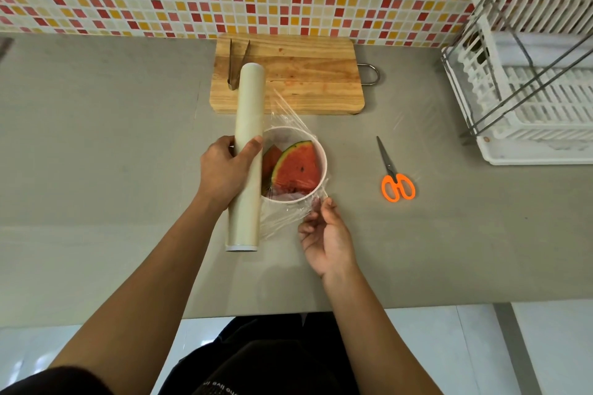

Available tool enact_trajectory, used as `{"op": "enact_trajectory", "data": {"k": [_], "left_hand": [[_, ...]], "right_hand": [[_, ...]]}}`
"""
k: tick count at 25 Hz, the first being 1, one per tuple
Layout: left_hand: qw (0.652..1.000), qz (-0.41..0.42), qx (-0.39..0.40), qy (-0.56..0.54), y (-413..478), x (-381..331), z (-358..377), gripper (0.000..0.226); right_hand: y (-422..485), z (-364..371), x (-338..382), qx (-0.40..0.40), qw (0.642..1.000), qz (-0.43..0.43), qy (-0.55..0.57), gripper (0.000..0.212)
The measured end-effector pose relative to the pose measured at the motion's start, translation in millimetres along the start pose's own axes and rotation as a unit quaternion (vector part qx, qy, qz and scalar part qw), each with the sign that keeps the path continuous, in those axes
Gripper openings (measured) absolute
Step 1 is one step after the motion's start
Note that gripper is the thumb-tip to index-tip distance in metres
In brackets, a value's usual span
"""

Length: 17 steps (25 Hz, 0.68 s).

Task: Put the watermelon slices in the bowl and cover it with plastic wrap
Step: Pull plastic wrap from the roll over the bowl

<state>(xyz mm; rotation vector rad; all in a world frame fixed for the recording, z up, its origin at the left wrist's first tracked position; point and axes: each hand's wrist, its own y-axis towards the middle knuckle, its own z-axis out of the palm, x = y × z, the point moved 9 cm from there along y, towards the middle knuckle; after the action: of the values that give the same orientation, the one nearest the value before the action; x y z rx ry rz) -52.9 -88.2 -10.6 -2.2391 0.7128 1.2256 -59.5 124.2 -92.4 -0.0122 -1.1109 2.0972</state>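
Head view shows a white bowl (322,167) on the grey counter (96,138), holding red watermelon slices (296,170) with green rind under a clear sheet of plastic wrap (285,119). Left hand (224,170) is wrapped around the cream-coloured roll (247,151) just beside the bowl. Right hand (324,234) pinches the wrap's near edge.

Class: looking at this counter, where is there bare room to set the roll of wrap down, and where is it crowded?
Bare counter lies left of the roll and board, and another patch between the scissors and the front edge. It is crowded around the bowl, where both hands and loose wrap meet, and at the rack far right.
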Motion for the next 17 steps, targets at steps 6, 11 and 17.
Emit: {"op": "enact_trajectory", "data": {"k": [6,11,17], "left_hand": [[1.0,-0.013,-0.006,-0.024,-1.3,5.5,-1.7,0.038],[1.0,-0.012,0.001,-0.022,-0.6,6.3,-1.4,0.044],[0.999,-0.018,0.013,-0.033,-0.7,8.7,-1.2,0.041]], "right_hand": [[-0.4,-13.8,23.8,-0.111,0.923,-0.144,-0.34,0.015],[-20.0,31.9,56.9,-0.086,0.647,-0.406,-0.639,0.01],[-7.8,39.5,45.3,0.027,0.441,-0.366,-0.819,0.034]]}}
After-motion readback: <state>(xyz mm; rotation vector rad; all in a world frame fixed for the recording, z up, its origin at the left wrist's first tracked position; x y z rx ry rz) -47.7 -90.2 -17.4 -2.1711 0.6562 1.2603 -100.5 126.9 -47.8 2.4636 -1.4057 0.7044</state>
